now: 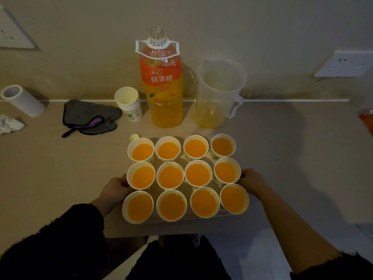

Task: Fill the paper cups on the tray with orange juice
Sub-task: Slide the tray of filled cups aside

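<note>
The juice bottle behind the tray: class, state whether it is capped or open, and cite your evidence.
Open. The juice bottle stands upright, its clear threaded neck bare, with no cap on top.

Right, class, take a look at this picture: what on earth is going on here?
A person grips a tray by its sides, the left hand on one edge and the right hand on the other. All twelve paper cups on it hold orange juice. Behind stand the uncapped juice bottle, partly full, a clear pitcher with a little juice left, and a stack of spare cups.
</note>
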Tool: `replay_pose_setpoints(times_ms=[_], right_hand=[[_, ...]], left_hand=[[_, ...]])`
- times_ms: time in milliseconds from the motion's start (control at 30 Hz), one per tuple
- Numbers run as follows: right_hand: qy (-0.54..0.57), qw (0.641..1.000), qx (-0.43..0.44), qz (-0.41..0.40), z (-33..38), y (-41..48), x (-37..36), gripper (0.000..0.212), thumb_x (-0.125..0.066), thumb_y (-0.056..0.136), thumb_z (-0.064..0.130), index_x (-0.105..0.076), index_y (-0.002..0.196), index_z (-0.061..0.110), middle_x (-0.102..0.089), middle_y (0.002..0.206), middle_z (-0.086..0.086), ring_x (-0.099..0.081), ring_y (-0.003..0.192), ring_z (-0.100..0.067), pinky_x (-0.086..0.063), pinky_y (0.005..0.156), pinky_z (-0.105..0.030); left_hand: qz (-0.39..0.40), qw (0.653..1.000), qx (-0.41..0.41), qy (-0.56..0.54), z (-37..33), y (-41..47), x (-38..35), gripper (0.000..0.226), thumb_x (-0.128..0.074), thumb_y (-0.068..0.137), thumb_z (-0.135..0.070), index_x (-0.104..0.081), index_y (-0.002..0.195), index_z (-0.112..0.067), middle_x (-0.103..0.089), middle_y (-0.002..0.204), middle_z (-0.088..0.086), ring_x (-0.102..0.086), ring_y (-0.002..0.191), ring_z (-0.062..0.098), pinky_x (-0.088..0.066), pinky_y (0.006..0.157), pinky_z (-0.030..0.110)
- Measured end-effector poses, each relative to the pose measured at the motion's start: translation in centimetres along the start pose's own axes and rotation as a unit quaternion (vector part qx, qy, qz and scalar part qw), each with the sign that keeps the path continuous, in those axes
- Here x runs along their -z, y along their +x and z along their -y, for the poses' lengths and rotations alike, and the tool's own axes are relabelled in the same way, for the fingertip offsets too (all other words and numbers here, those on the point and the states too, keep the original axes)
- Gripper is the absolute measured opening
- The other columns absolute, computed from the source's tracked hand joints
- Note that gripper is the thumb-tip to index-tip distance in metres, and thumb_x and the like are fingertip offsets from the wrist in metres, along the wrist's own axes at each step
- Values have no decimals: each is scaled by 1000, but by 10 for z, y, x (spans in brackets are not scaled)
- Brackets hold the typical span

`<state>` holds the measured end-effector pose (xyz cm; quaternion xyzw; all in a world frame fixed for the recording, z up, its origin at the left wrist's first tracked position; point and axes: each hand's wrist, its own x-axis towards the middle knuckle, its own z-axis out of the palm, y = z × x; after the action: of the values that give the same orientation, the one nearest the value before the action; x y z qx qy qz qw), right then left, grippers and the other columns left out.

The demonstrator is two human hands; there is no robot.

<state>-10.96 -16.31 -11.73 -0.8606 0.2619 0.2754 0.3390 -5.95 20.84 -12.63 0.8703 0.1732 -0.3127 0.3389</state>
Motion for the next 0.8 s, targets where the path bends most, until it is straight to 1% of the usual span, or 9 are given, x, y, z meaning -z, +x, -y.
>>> replay_pose_setpoints(times_ms=[167, 267, 333, 400, 467, 500, 567, 633, 800], right_hand=[[13, 1000, 7, 13, -1, 1, 1, 17, -71, 83, 23, -64, 70, 15, -65, 76, -6, -61, 76, -19, -43, 71, -30], [28, 999, 6, 25, -4, 2, 3, 19, -72, 83, 23, -70, 86, 5, -70, 88, -14, -64, 81, -22, -47, 73, -33], [36, 999, 4, 41, -4, 1, 5, 18, -71, 84, 23, -69, 90, 7, -69, 90, -12, -65, 84, -23, -49, 75, -34], [48, 997, 1, 53, -3, 0, 6, 10, -69, 85, 21, -66, 90, 12, -66, 88, -8, -63, 80, -19, -50, 74, -33], [58, 997, -6, 55, -3, 1, 7, 8, -66, 88, 17, -65, 94, 12, -64, 90, -9, -60, 74, -14, -47, 64, -27], [62, 997, -11, 54, -3, 2, 7, 9, -65, 89, 15, -66, 96, 10, -65, 93, -11, -60, 74, -14, -46, 60, -25], [69, 996, -19, 50, -4, 4, 6, 12, -62, 90, 12, -66, 101, 7, -66, 99, -15, -60, 75, -16, -45, 58, -25], [75, 996, -24, 48, -5, 5, 6, 14, -61, 91, 11, -66, 103, 6, -65, 98, -14, -61, 79, -19, -46, 58, -25], [76, 996, -29, 47, -6, 8, 4, 18, -62, 91, 14, -65, 105, 4, -64, 94, -12, -61, 81, -20, -46, 59, -26]], left_hand=[[27, 999, -17, -4, -1, -1, 4, 19, -79, 74, -30, -69, 84, -18, -69, 91, 8, -63, 87, 23, -52, 82, 40], [43, 999, -14, 26, -4, -4, 11, 31, -73, 71, -38, -65, 95, -20, -67, 98, 5, -62, 91, 23, -52, 84, 40], [-56, 998, 2, 15, -6, -7, 19, 34, -62, 82, -28, -61, 111, -10, -64, 110, 13, -60, 97, 29, -50, 87, 42], [-182, 982, -4, -56, -11, -16, 24, 35, -52, 92, -22, -52, 124, -7, -59, 118, 18, -57, 98, 33, -48, 83, 42], [-236, 966, -47, -95, -22, -31, 24, 46, -53, 94, -35, -43, 131, -10, -56, 124, 16, -56, 99, 30, -46, 78, 38], [-244, 964, -79, -66, -26, -37, 21, 57, -57, 89, -45, -40, 134, -13, -54, 127, 13, -55, 105, 28, -47, 81, 38], [-225, 964, -136, 31, -33, -50, 15, 84, -69, 74, -57, -35, 138, -17, -51, 132, 8, -52, 116, 27, -47, 89, 42], [-184, 966, -152, 94, -37, -55, 9, 102, -78, 60, -60, -29, 141, -19, -48, 136, 7, -49, 121, 26, -46, 94, 43], [-141, 968, -155, 135, -44, -54, -3, 116, -82, 54, -59, -20, 145, -22, -43, 141, 7, -48, 124, 26, -48, 93, 43]])
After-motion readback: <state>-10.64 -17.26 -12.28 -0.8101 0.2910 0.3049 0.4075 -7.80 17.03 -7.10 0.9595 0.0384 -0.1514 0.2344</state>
